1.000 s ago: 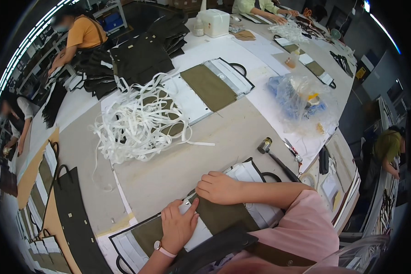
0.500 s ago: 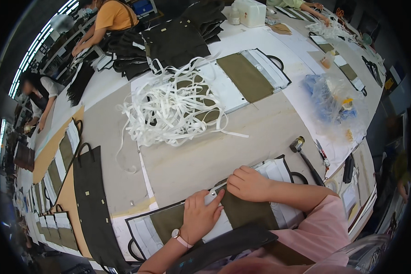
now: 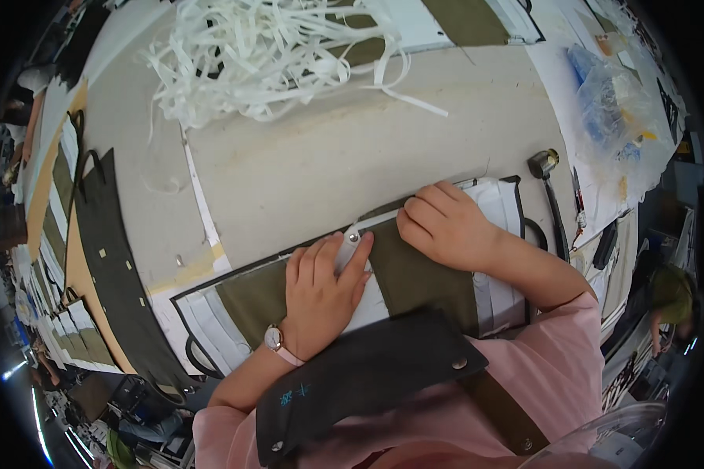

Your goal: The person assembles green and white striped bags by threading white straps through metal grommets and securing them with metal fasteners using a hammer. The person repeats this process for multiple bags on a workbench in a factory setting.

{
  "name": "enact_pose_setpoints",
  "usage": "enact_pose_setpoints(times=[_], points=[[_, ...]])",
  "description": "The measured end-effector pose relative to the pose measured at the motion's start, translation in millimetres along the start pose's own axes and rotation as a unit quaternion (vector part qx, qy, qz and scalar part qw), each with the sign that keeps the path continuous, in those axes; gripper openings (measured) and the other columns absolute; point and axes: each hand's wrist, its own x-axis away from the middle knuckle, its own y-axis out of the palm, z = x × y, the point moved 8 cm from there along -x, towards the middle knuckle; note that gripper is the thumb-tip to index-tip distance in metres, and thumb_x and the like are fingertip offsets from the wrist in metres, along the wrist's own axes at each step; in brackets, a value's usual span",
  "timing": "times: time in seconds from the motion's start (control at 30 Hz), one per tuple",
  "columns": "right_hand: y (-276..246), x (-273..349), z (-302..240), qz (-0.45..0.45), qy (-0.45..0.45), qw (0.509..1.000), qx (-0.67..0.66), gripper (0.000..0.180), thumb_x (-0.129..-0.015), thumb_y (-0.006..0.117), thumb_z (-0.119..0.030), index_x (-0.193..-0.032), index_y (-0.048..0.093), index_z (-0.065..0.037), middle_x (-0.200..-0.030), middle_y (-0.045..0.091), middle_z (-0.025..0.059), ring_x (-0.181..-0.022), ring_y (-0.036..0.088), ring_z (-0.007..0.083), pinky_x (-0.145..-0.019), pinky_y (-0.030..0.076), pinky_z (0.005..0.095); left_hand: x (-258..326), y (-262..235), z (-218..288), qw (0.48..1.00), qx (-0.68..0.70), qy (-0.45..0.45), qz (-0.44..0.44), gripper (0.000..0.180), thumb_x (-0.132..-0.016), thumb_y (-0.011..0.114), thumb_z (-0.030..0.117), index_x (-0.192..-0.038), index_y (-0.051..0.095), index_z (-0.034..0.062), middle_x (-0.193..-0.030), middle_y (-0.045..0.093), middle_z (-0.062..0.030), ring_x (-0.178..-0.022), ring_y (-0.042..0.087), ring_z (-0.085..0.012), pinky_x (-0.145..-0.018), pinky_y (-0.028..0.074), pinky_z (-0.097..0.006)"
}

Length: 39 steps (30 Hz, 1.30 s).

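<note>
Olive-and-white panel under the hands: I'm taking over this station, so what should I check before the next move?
1. Left hand on the panel: ok, fingers beside the white tab.
2. Right hand at the panel's far edge: ok.
3. Tab's metal stud uncovered: ok, its top shows.
4. Stud firmly fixed: cannot tell, its underside is hidden.
5. Panel's near edge fully visible: not ok, a dark piece hides part.
6. White ribbon pile apart from this panel: ok, it lies beyond it.

Black-edged olive-and-white panel (image 3: 422, 273) lying flat; white tab (image 3: 345, 253) here, silver snap (image 3: 353, 238) facing up, by the panel's far edge!
</note>
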Motion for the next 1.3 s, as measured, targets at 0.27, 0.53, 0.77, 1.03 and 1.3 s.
enact_pose_setpoints(times=[0.27,0.53,0.77,1.03,1.3], points=[[2.5,-9.7,-1.2,0.009,0.000,1.000,0.002,0.020,-0.067,0.065,-0.013,-0.085,0.062,-0.005,-0.086,0.056,0.0054,-0.077,0.054,0.0211,-0.066,0.046,0.0323,-9.7,2.5,3.8,0.999,-0.041,-0.006,-0.010,0.058,-0.081,0.075,0.035,-0.136,0.063,0.0211,-0.117,0.052,-0.0105,-0.109,0.052,-0.0262,-0.096,0.043,-0.047],[5.1,-8.8,-3.7,-0.031,0.027,0.998,0.048,0.028,-0.063,0.067,-0.012,-0.089,0.061,-0.004,-0.088,0.055,0.0072,-0.073,0.054,0.0200,-0.058,0.047,0.0291,-11.3,0.7,0.8,0.999,-0.026,-0.029,0.005,0.060,-0.075,0.079,0.035,-0.132,0.066,0.0193,-0.114,0.054,-0.0087,-0.107,0.053,-0.0232,-0.093,0.044,-0.045],[-3.4,16.5,11.6,-0.009,0.080,0.997,0.006,0.031,-0.067,0.068,-0.007,-0.096,0.063,-0.001,-0.090,0.055,0.0081,-0.072,0.057,0.0197,-0.055,0.048,0.0296,-10.6,0.8,-0.5,1.000,-0.011,-0.014,0.001,0.055,-0.083,0.073,0.035,-0.133,0.064,0.0161,-0.113,0.057,-0.0114,-0.108,0.055,-0.0233,-0.090,0.045,-0.047],[-7.3,14.5,-5.1,0.024,0.053,0.998,-0.024,0.029,-0.076,0.075,-0.009,-0.101,0.069,0.005,-0.092,0.060,0.0112,-0.078,0.058,0.0227,-0.059,0.050,0.0320,-13.2,0.2,0.3,0.999,-0.015,-0.023,-0.025,0.061,-0.077,0.077,0.035,-0.134,0.064,0.0195,-0.115,0.054,-0.0104,-0.105,0.053,-0.0272,-0.095,0.042,-0.048],[-7.4,19.9,-0.7,0.003,0.140,0.990,0.031,0.028,-0.076,0.074,-0.007,-0.099,0.069,0.008,-0.085,0.056,0.0090,-0.078,0.055,0.0243,-0.061,0.049,0.0324,-13.5,1.3,0.4,0.998,-0.029,-0.017,-0.044,0.059,-0.080,0.074,0.039,-0.135,0.063,0.0180,-0.116,0.054,-0.0110,-0.105,0.054,-0.0276,-0.093,0.042,-0.048]])
